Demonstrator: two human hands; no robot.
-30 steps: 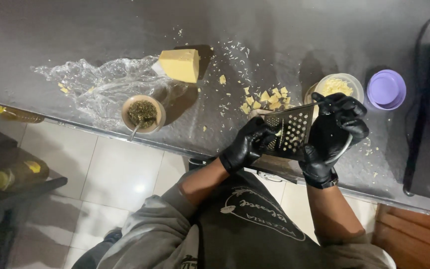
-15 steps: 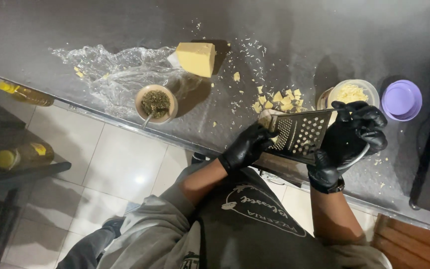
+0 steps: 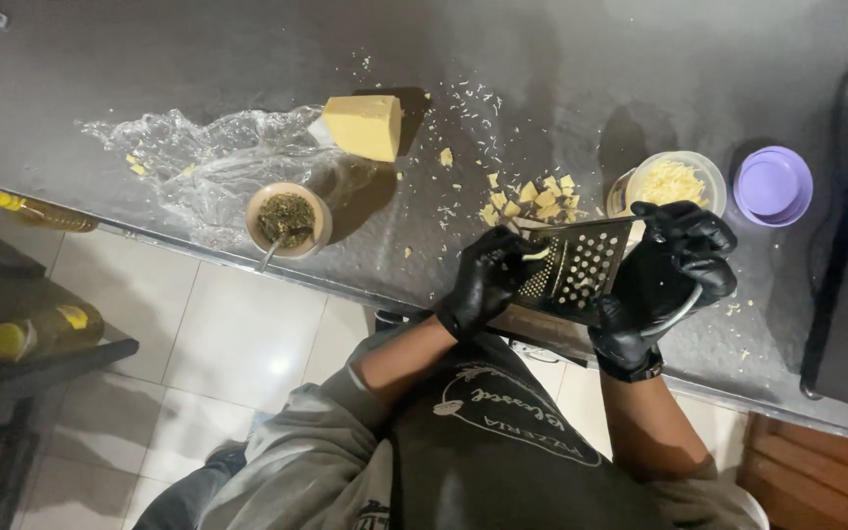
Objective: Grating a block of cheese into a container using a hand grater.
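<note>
Left hand [image 3: 483, 285] is pressing a small cheese piece [image 3: 536, 254] against the flat grater [image 3: 573, 270], right hand [image 3: 674, 280] gripping its handle. Beyond the grater, cubes [image 3: 532, 196] are waiting; the tub [image 3: 674, 182] is partly filled.

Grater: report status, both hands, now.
Left hand pressing a cheese piece on the grater. Right hand gripping its handle. Cheese cubes and tub just beyond, not obstructing.
</note>
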